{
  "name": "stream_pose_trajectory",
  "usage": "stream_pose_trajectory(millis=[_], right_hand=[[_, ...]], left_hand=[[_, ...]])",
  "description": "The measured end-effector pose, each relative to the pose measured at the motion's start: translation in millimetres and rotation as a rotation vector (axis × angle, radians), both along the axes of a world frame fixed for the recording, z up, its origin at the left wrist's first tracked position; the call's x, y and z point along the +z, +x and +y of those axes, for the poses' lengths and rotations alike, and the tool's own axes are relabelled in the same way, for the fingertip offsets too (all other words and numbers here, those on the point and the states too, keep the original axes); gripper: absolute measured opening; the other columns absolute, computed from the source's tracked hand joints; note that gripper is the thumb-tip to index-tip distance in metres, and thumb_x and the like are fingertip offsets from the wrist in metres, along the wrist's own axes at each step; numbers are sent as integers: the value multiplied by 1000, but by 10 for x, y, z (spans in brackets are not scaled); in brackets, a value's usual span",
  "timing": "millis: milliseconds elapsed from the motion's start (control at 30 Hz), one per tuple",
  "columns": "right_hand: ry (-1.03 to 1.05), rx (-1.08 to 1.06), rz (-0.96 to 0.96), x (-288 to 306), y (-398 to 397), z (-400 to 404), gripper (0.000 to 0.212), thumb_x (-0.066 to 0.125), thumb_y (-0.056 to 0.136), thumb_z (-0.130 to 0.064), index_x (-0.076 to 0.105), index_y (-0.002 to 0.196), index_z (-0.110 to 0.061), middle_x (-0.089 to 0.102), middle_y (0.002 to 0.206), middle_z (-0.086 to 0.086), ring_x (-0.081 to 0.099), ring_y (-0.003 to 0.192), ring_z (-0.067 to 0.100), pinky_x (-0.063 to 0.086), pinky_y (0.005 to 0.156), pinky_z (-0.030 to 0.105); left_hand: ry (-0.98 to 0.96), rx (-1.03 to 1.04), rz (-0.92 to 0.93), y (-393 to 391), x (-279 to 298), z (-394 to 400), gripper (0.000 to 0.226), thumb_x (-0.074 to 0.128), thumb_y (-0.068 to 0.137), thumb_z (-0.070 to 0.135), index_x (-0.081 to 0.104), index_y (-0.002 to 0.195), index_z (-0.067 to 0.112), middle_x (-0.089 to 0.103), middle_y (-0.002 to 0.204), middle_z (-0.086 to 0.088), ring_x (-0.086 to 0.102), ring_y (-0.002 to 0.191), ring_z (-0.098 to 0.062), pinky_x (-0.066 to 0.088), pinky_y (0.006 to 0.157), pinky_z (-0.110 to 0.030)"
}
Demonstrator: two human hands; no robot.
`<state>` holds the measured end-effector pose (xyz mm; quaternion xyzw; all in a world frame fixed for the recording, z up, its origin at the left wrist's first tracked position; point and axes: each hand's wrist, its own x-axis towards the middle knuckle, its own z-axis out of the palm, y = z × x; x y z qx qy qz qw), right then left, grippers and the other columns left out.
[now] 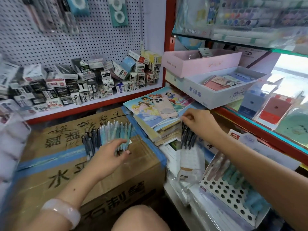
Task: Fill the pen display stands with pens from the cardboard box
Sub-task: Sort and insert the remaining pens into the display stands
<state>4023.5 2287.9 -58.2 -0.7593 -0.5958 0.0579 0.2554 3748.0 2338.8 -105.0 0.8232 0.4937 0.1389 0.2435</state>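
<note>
A taped cardboard box lies closed at centre left. On its top sits a loose pile of pens, pale blue ones and dark ones. My left hand rests on the near end of that pile, fingers curled round some pale blue pens. My right hand grips a bunch of dark pens that hang down from it, beside the stack of books. A white pen display stand with rows of round holes stands at the lower right, its far rows holding pastel pens.
A phone lies on a princess colouring book atop a stack of books. Small pen boxes crowd the back shelf under a pegboard. Trays of notebooks sit on the right shelf. My knee is at the bottom.
</note>
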Motion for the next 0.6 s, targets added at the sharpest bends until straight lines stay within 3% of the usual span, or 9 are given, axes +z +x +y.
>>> stream_pose_trajectory(millis=[100, 200, 333, 500, 600], right_hand=[[-7, 159, 63, 29, -426, 189, 27, 52, 93, -32, 63, 108, -13, 67, 103, 1, 58, 91, 10, 42, 77, 21], [-25, 281, 113, -30, -850, 412, 28, 51, 95, -30, 62, 113, -11, 66, 111, 5, 59, 101, 15, 43, 85, 23], [-66, 400, 215, -135, -1386, 677, 31, 48, 96, -29, 57, 120, -11, 61, 118, 6, 56, 109, 18, 43, 93, 27], [-107, 441, 264, -339, -1821, 976, 33, 47, 97, -31, 55, 124, -15, 60, 121, 2, 54, 112, 16, 45, 93, 30], [-132, 444, 279, -469, -1893, 1104, 34, 47, 97, -29, 54, 126, -15, 59, 123, 3, 53, 113, 14, 42, 94, 26]], left_hand=[[-22, 85, -37, -212, 11, 22, 42, 51, 93, 32, 45, 133, 23, 49, 135, 1, 46, 122, -16, 38, 95, -27], [-61, 171, -58, -466, 19, 80, 40, 52, 92, 32, 47, 131, 22, 52, 131, -1, 49, 118, -18, 41, 93, -29], [-103, 315, -112, -796, 2, 179, 35, 51, 92, 28, 50, 126, 20, 53, 119, 1, 51, 112, -19, 41, 79, -26], [-175, 474, -227, -1070, -141, 396, 31, 50, 93, 31, 51, 123, 24, 56, 112, 1, 56, 85, -13, 47, 59, -25], [-220, 536, -240, -1040, -263, 560, 34, 48, 94, 30, 48, 127, 20, 55, 98, 4, 52, 75, -9, 41, 59, -23]])
